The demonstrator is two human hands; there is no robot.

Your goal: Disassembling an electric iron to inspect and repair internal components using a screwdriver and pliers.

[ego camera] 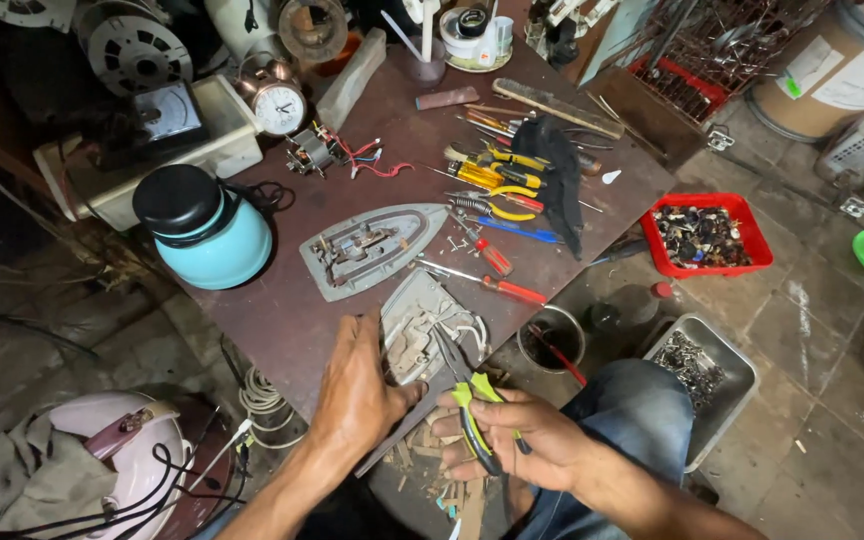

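Right hand point(532, 445) wrapped around the yellow-green handles of the pliers point(467, 400), fingers closed on them, nose pointed up into the wiring of the iron housing point(422, 335) at the near edge of the tabletop point(282, 330). Left hand point(357, 395) pressed against the housing's left side, fingers curled to steady it, thumb close beside the pliers' nose: a likely pinch or scrape on a slip. Housing partly overhanging the edge, so apt to tip toward the lap under a hard pull; thin white wires inside liable to tear or snap if twisted too sharply. Just beyond, small loose screws point(457, 243) beside the red-handled screwdrivers point(497, 275), easily knocked off by a jolt. Farther on, the iron soleplate point(372, 248) lying flat, then the teal kettle point(207, 230), near enough for a stray elbow to nudge.
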